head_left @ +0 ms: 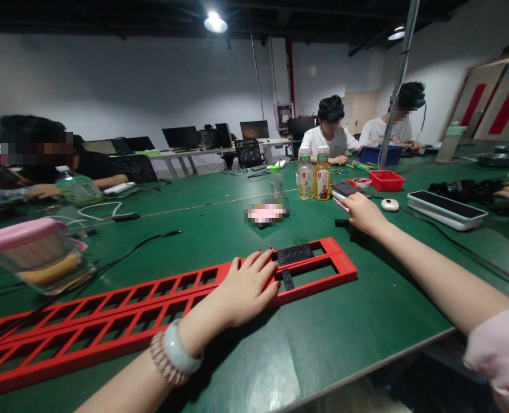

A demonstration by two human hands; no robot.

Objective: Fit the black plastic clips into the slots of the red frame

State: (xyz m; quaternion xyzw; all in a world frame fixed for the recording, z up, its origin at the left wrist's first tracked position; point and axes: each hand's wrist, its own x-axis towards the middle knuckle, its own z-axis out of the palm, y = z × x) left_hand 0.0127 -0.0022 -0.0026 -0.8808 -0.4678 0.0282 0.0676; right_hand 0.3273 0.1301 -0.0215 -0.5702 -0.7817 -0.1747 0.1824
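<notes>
My left hand point(248, 287) lies palm down across a long red frame point(344, 269) with two rows of slots. Its fingers are spread, and their tips are beside a ribbed black block point(295, 253) seated in the far row. A smaller black piece point(288, 279) sits in the near row, just right of the hand. Beyond the frame's right end, my right hand point(361, 213) is low over the table with its fingers bent down. Small black pieces point(343, 222) lie under and beside it. Whatever is between its fingers is hidden. A dark flat item point(353, 190) lies just behind it.
Two drink bottles point(322, 175), a red bin point(387, 180) and a blue bin point(381, 154) stand farther back on the green table point(203, 221). A pink-lidded container point(43, 252) and cables are at left. A white-edged device point(447, 210) lies at right. Co-workers sit around the table.
</notes>
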